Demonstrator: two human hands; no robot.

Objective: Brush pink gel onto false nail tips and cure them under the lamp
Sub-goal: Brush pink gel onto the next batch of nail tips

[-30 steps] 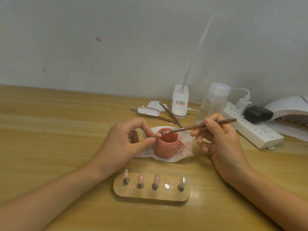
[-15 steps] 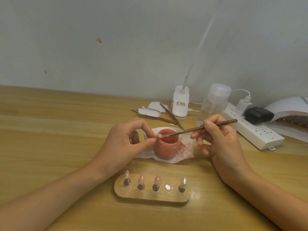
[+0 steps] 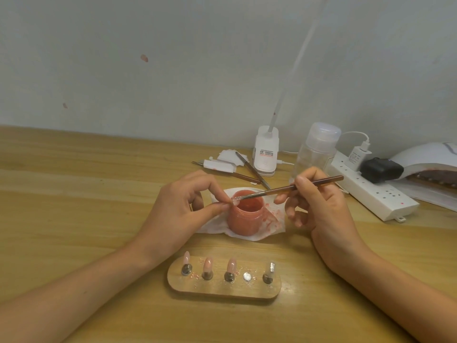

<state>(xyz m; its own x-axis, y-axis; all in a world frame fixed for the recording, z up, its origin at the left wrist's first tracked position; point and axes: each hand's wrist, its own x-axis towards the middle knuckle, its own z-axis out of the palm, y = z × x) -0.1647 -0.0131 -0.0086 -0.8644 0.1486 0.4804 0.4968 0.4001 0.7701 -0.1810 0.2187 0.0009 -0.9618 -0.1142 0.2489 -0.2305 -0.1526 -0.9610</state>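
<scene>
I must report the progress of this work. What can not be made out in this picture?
Head view:
- The nail tip in the left hand: mostly hidden by the fingers; its gel cover cannot be judged.
- Tip of the brush, held by the right hand: too small and blurred.
- The curing lamp: cut off by the right edge; inside dark.
- The desk lamp label: too small to read.

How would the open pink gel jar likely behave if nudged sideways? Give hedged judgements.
The gel jar looks squat, so it would probably slide rather than tip. It stands on loose tissue, which may drag along. Lidless, it could spill.
</scene>
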